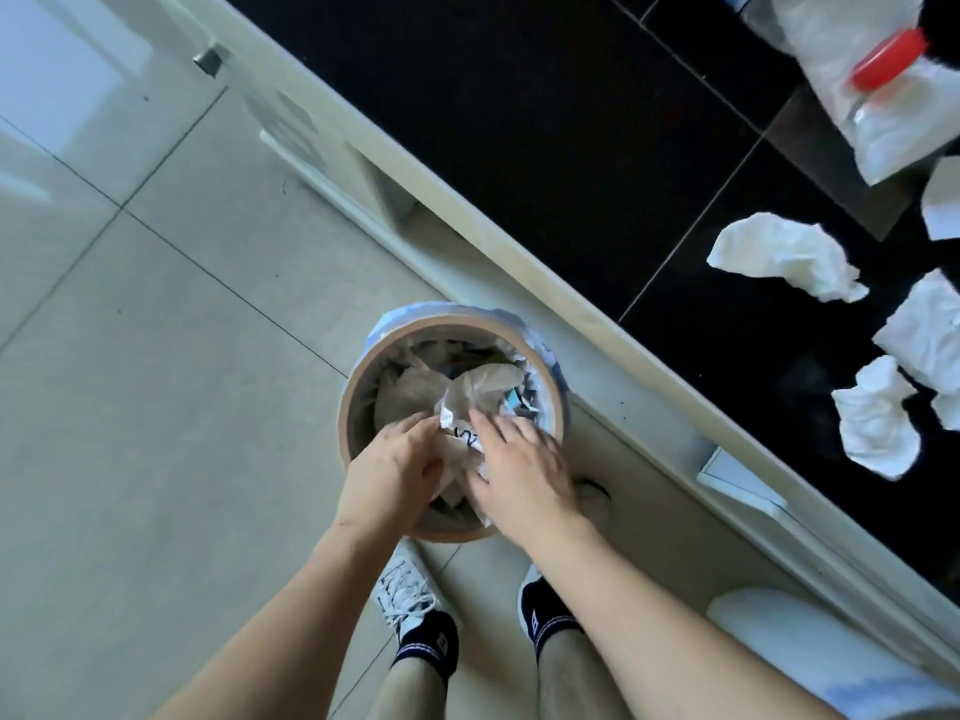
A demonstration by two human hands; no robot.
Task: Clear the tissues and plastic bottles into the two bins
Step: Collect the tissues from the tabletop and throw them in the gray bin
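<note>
A round bin (358, 387) with a tan rim and a plastic liner stands on the floor against the counter base. It is filled with crumpled tissues and wrappers. Both hands are over its near half. My left hand (387, 475) and my right hand (519, 470) press on a crumpled white wad (457, 423) with dark writing, fingers partly spread. On the black counter top at the right lie several crumpled white tissues (784, 254). A clear plastic bottle (862, 75) with a red cap lies at the top right, partly wrapped in plastic.
The counter's cream edge (519, 241) runs diagonally from top left to bottom right. A second white container (810, 652) shows at the bottom right under the counter. My feet in sneakers stand just behind the bin on the pale tiled floor (156, 407).
</note>
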